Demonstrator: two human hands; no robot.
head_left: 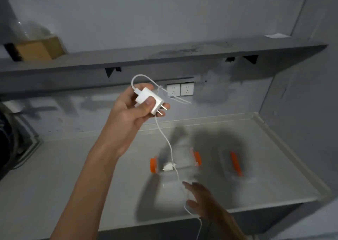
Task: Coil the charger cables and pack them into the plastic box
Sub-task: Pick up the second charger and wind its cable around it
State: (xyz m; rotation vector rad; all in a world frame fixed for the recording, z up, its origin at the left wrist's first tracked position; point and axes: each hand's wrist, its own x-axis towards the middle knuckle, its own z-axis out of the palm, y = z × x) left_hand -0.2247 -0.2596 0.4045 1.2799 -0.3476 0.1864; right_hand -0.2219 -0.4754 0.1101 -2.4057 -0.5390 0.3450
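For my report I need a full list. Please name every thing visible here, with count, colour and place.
charger plug: one, white, gripped in the left hand
cable: one, white, hanging from that plug down to the right hand
second plug: one, white, apparently inside the plastic box
plastic box: one, clear with orange clips, on the counter
lid: one, clear with orange strip, right of the box
wall sockets: two, white, under the shelf
cardboard box: one, brown, on the shelf, left
left hand: one, raised, holding the plug
right hand: one, blurred, fingers spread beside the cable
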